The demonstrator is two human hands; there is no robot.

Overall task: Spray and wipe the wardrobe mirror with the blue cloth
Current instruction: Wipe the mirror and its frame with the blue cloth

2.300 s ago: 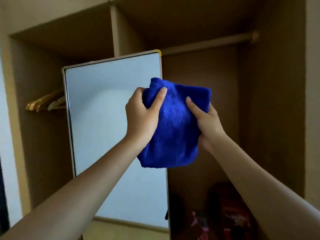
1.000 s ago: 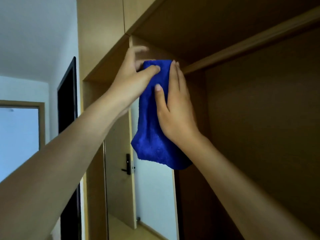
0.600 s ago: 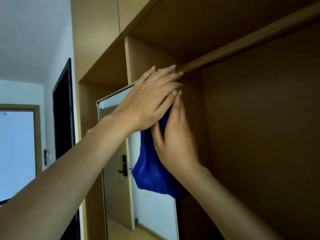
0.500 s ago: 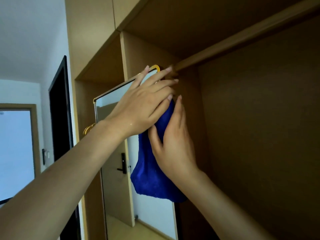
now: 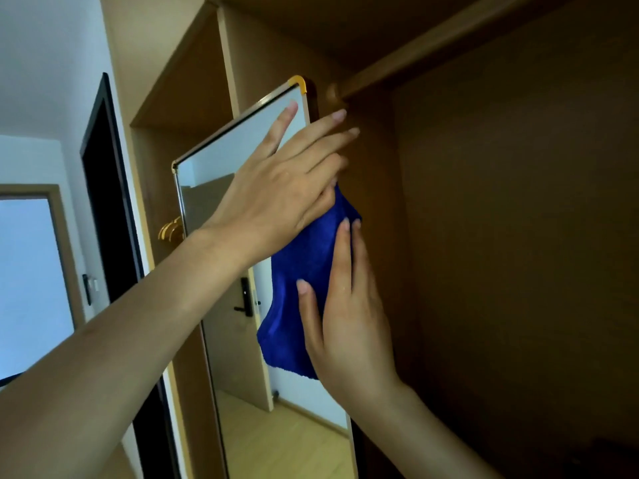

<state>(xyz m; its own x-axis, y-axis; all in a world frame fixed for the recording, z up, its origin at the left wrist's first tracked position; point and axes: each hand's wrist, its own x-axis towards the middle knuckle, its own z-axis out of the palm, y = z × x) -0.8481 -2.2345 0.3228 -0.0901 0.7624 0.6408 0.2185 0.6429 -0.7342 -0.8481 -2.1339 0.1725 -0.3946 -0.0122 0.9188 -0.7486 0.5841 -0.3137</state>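
Wooden wardrobe shelving surrounds a tall framed mirror with a yellow corner cap. Against its upper right edge, the left hand lies flat, fingers straight, pressing the blue cloth. Below, the right hand presses straight fingers on the hanging, fuzzy cloth. Hangers peek out left of the frame.

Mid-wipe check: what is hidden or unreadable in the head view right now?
- Upper part of blue cloth: covered by left hand.
- Glass of mirror under cloth and hands: hidden, wetness or streaks unreadable.
- Mirror bottom: cut off by frame edge.
- Wardrobe interior, lower right: too dark.
- Spray bottle: not in view.
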